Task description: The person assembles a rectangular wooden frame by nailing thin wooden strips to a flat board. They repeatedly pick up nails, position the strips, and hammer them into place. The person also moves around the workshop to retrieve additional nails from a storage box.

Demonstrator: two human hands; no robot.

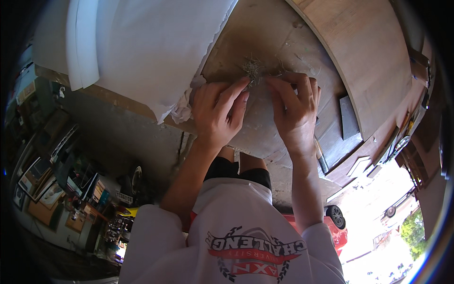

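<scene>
A small loose heap of thin, grey, needle-like bits (253, 68), which look like fine pins or brads, lies on a worn brown tabletop (236, 42). From the left, my left hand (216, 111) reaches the near edge of the heap. Its index finger points at the bits and its thumb stands a little apart below, with nothing visible between them. On the heap's right side is my right hand (295, 102), its thumb and fingers bent together in a pinch. Whatever those fingertips hold, if anything, is too small to make out. A few stray bits lie beyond the right hand.
A large white paper sheet (146, 47) with a torn, crumpled edge covers the left side. Curved plywood (359, 57) rises at the right, near a dark flat block (349, 117) and a brush-like tool (320, 155). Cluttered shelves stand far left; a red car (338, 234) is behind.
</scene>
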